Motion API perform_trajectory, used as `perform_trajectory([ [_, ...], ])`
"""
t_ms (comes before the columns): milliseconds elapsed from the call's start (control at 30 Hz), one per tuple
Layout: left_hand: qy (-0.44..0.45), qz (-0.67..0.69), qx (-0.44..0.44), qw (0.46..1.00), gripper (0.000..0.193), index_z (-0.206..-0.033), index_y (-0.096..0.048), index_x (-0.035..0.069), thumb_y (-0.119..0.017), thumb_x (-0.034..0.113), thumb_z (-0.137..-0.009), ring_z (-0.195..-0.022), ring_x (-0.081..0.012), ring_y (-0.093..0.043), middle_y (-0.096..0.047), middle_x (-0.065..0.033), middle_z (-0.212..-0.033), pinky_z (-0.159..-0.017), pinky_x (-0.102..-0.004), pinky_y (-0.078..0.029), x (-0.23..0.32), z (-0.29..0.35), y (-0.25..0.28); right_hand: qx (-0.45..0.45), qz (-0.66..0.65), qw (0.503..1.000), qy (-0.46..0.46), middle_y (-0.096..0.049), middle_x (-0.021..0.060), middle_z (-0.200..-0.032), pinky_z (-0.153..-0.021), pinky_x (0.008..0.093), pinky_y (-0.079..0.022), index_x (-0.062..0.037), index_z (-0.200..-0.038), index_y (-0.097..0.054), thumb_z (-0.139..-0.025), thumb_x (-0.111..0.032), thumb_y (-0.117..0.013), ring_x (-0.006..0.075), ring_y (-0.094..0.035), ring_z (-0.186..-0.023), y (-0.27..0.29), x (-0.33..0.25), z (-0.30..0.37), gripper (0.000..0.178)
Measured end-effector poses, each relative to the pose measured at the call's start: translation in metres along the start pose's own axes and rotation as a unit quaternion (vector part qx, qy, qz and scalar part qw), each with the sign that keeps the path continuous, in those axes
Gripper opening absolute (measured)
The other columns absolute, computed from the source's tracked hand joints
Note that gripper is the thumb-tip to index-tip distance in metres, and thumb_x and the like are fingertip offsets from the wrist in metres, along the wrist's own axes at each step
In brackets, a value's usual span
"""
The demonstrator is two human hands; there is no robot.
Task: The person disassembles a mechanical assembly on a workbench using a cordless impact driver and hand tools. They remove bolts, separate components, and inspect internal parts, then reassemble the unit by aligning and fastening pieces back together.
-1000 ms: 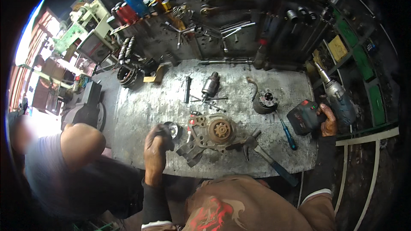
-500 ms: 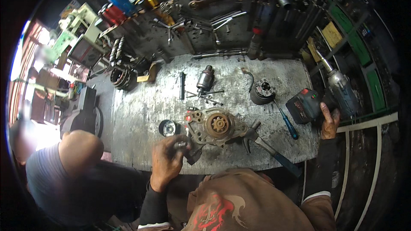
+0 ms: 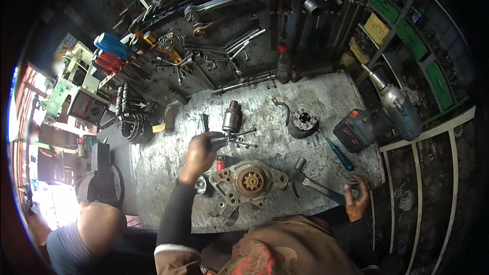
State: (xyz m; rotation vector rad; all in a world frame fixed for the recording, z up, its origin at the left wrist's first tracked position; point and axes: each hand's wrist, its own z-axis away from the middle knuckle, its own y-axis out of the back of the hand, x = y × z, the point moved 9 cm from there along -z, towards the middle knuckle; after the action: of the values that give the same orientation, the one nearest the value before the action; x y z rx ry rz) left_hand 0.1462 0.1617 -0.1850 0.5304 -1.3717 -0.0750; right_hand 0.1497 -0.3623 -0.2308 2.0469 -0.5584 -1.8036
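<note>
My left hand is closed around a dark grey piece whose kind I cannot make out, above the bench near the solenoid-like metal cylinder. Below it lies a cast metal housing with a toothed pinion gear in its middle. A small red-and-black part stands at the housing's far left edge, and a round metal cup is partly hidden by my left wrist. My right hand hovers by the handle end of a hammer, fingers loosely curled and apart, with nothing visible in them.
At the right lie a cordless impact wrench with its battery and a teal-handled screwdriver. A round gear part sits beyond them. Wrenches hang on the back panel. A person is close on the left.
My left hand has moved away from me, past the housing, with the piece in it. My right hand has left the impact wrench's battery and come nearer, beside the hammer handle. The view has shifted.
</note>
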Motion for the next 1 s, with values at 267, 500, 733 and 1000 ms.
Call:
perform_trajectory([
  [267, -0.112, -0.437, -0.134, 0.882, 0.024, -0.108, -0.077, 0.014, -0.074, 0.015, -0.085, -0.083, -0.0346, -0.074, -0.076, -0.0175, -0.091, -0.077, -0.0463, -0.059, -0.035, -0.062, -0.098, -0.125, 0.1, 0.986, 0.041, -0.062, 0.0173, -0.121, -0.094, 0.0468, -0.053, -0.0022, -0.117, -0.069, -0.089, -0.018, -0.072, 0.0382, -0.062, -0.113, -0.063, -0.028, -0.001, 0.032],
  [500, -0.001, 0.066, 0.091, 0.994, 0.053, -0.133, -0.06, -0.006, -0.068, 0.036, -0.102, -0.094, -0.0164, -0.062, -0.07, -0.0095, -0.109, -0.084, -0.0313, -0.051, -0.001, -0.002, 0.006, -0.174, 0.1, 0.974, 0.106, -0.066, 0.0163, -0.11, -0.085, 0.0429, -0.055, 0.0006, -0.114, -0.069, -0.09, -0.015, -0.071, 0.0351, -0.067, -0.099, -0.085, -0.06, -0.005, 0.028],
  [733, -0.098, -0.029, 0.151, 0.983, 0.029, -0.125, -0.066, -0.002, -0.064, 0.004, -0.096, -0.094, -0.0202, -0.07, -0.073, -0.0136, -0.106, -0.083, -0.0312, -0.054, 0.104, 0.182, 0.036, -0.292, -0.029, 0.921, 0.255, -0.074, 0.0171, -0.106, -0.082, 0.0403, -0.059, -0.0032, -0.115, -0.073, -0.092, -0.012, -0.074, 0.0322, -0.073, -0.094, -0.086, -0.239, 0.001, 0.024],
  [1000, -0.218, -0.117, 0.124, 0.961, 0.04, -0.116, -0.068, -0.003, -0.08, 0.002, -0.079, -0.089, -0.0322, -0.069, -0.072, -0.016, -0.1, -0.082, -0.0406, -0.054, 0.126, 0.223, -0.039, -0.36, -0.158, 0.849, 0.354, -0.072, 0.0202, -0.1, -0.076, 0.0389, -0.06, 0.0013, -0.109, -0.071, -0.084, 0.001, -0.078, 0.0343, -0.073, -0.091, -0.128, -0.318, 0.055, 0.026],
])
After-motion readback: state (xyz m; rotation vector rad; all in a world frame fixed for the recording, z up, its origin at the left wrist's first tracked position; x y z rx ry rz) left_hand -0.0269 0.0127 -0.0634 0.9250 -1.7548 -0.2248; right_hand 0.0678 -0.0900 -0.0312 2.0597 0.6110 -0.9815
